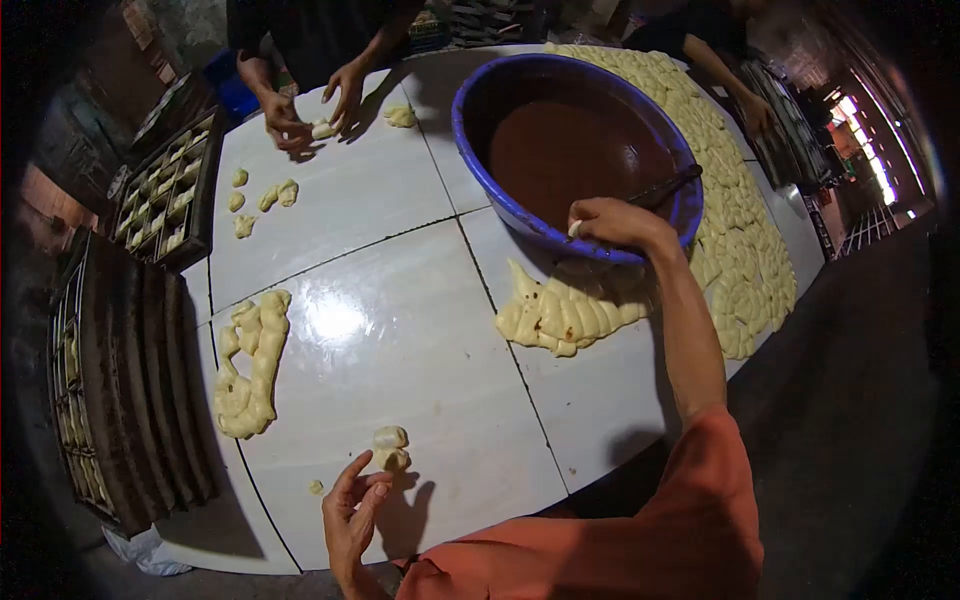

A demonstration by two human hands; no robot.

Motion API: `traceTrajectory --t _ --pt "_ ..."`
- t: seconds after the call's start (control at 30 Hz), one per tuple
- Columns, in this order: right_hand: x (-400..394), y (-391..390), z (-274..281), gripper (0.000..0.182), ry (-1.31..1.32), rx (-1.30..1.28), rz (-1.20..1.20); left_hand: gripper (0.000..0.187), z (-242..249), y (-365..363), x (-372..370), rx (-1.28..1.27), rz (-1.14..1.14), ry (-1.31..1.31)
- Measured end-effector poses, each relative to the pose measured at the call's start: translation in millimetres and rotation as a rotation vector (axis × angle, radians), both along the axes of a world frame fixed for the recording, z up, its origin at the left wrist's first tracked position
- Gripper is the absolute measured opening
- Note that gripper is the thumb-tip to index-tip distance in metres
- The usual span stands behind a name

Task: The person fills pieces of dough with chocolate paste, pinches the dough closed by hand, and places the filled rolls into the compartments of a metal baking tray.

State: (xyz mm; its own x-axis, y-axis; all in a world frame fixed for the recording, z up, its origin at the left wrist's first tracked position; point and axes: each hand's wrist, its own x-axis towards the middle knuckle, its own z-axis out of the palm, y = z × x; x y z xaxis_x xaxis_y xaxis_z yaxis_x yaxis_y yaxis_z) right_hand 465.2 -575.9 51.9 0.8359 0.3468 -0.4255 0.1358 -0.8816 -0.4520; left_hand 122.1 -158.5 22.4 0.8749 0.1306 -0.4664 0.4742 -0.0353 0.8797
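My left hand [352,505] is at the near edge of the tiled table, thumb and forefinger apart. Just beyond its fingertips lie two pale dough pieces [391,448], and a small dough bit [316,487] is to its left. Over the near rim of a large blue basin [520,222] of brown filling [575,150], my right hand [608,222] has its fingers curled together. Something small and pale shows at those fingertips, too small to name. Below the basin sits a flattened mass of dough pieces [570,318], with brown smears on it.
Dough strips [265,365] lie at left, beside stacked dark trays [130,380] and a compartment tray [165,200]. Across the table, a co-worker's hands [315,112] handle dough. Many dough pieces [735,240] cover the right side, where another person's arm [725,75] reaches toward trays.
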Motion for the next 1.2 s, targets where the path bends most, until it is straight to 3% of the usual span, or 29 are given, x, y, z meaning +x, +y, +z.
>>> traceTrajectory --t 0.07,0.1,0.2,0.23,0.33,0.4,0.53,0.6,0.7,0.8,0.87,0.93,1.07,1.13,1.2 --pt "-6.7 4.8 20.5 0.026 0.027 0.151 -0.110 0.058 -0.3 1.9 -3.1 0.010 0.009 0.010" --pt "-6.5 4.9 20.3 0.023 -0.029 0.130 -0.052 0.059 -2.0 2.5 -3.7 0.002 0.014 -0.007" --pt "-20.8 7.1 29.4 0.018 0.043 0.477 -0.253 0.057 -2.7 -1.0 4.0 -0.005 -0.008 -0.041" --pt "-23.1 7.8 28.5 0.015 0.004 0.724 -0.277 0.053 5.1 -6.0 12.1 -0.003 -0.040 -0.051" --pt "-55.9 30.8 45.4 0.017 0.002 1.014 -0.512 0.049 2.6 -28.0 39.0 -0.070 -0.099 -0.108" --pt "-78.2 51.2 44.6 0.021 0.049 1.240 -0.457 0.046 -3.3 -49.4 60.3 -0.236 -0.172 -0.158" --pt "-123.3 109.2 22.1 0.019 0.094 1.490 -0.620 0.045 1.3 -95.2 102.6 -0.466 -0.247 -0.164" --pt "-147.7 138.5 22.0 0.021 0.210 1.474 -0.684 0.045 -1.5 -115.1 112.4 -0.782 -0.076 -0.147" --pt "-172.4 168.0 -2.7 0.018 0.300 1.582 -0.660 0.041 -2.5 -118.2 110.5 -1.010 0.074 -0.052" --pt "-188.0 174.2 -26.2 0.018 0.482 1.576 -0.572 0.035 -15.3 -93.9 97.2 -0.862 0.176 -0.092" --pt "-194.5 175.4 -47.2 0.023 0.527 1.591 -0.542 0.032 -34.4 -80.4 92.4 -0.918 0.351 -0.092" --pt "-204.7 193.2 -40.5 0.028 0.265 1.361 -0.390 0.032 -26.2 -58.3 89.4 -0.669 0.363 -0.129" --pt "-222.7 226.9 -34.5 0.052 -0.378 0.795 -0.054 0.033 -39.4 -53.0 86.5 -0.620 0.394 -0.277" --pt "-227.8 239.9 -39.5 0.041 -0.550 0.764 -0.046 0.034 -37.0 -55.1 86.4 -0.671 0.425 -0.338" --pt "-226.7 244.7 -52.9 0.030 -0.601 0.744 -0.053 0.036 -29.4 -49.4 85.2 -0.508 0.394 -0.303"
